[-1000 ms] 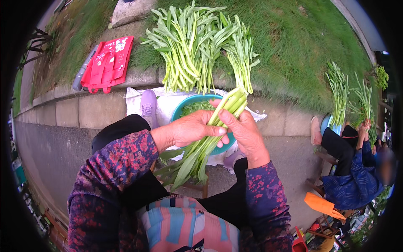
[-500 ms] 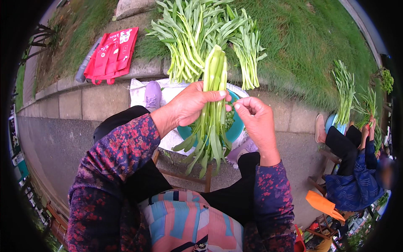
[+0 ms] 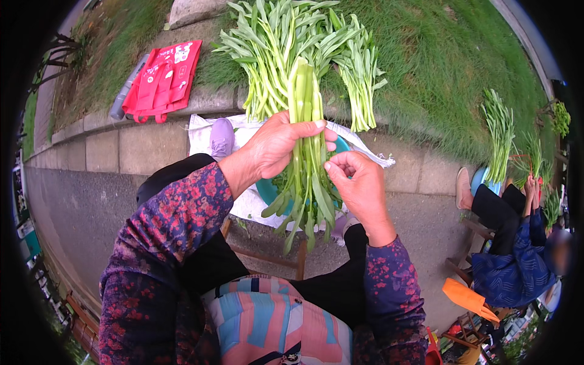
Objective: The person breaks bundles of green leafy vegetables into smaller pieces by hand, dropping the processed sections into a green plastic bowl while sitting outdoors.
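Note:
My left hand (image 3: 277, 146) is closed round an upright bunch of leafy green stems (image 3: 307, 91), pale stalk ends up, long leaves hanging down. My right hand (image 3: 356, 185) is just right of the bunch, thumb and forefinger pinched at a stem or leaf; what is between them is too small to make out. Behind the bunch is a teal basin (image 3: 267, 193), largely hidden, on a white woven sack (image 3: 201, 132).
Heaps of greens (image 3: 264, 79) lie beyond on the kerb and grass (image 3: 444, 79), with a red bag (image 3: 158, 79) and grey cylinder (image 3: 126, 85) at left. At right sit a co-worker (image 3: 511, 255) with greens, a blue basin (image 3: 480, 180) and an orange bag (image 3: 465, 295).
The bunch has swung upright and risen in my left hand. My right hand has let go of it, moved right, and now pinches beside it, slightly closer than half a second ago.

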Demonstrator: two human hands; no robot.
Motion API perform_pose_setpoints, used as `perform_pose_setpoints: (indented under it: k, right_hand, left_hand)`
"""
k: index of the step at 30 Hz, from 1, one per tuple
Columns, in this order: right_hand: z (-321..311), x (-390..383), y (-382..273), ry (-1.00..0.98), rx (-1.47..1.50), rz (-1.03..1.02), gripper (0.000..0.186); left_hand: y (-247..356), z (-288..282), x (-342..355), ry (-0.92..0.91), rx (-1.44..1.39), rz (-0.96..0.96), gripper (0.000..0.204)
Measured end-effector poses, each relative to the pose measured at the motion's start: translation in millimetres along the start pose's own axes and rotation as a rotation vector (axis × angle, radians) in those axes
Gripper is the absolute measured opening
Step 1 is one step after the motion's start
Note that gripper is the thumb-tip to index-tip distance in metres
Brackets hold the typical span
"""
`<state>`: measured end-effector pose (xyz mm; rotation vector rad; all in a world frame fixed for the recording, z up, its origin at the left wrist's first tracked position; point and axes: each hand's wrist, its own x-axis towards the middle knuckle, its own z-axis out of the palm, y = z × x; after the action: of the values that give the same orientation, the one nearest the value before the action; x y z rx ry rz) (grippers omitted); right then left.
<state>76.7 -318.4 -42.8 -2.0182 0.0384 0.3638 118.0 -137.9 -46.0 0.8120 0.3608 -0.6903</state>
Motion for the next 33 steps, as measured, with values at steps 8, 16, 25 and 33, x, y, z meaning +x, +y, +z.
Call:
perform_pose_setpoints:
  k: [8,16,25,33]
  right_hand:
    - [2.0,-0.7,5.8,-0.005,-0.009,0.018,0.010]
    - [0.4,0.3,6.7,-0.005,0.020,0.017,0.010]
    - [-6.2,2.2,4.1,0.012,0.136,0.132,0.007]
    - [-7.4,7.0,12.1,0.091,0.408,0.175,0.009]
  left_hand:
    - [1.0,0.3,-1.5,-0.016,0.004,0.000,0.024]
    - [2.0,0.8,-3.0,0.012,0.043,0.040,0.022]
    - [1.2,-4.2,-4.1,-0.057,0.066,0.098,0.026]
    - [4.9,-4.9,-8.5,-0.177,0.088,0.173,0.028]
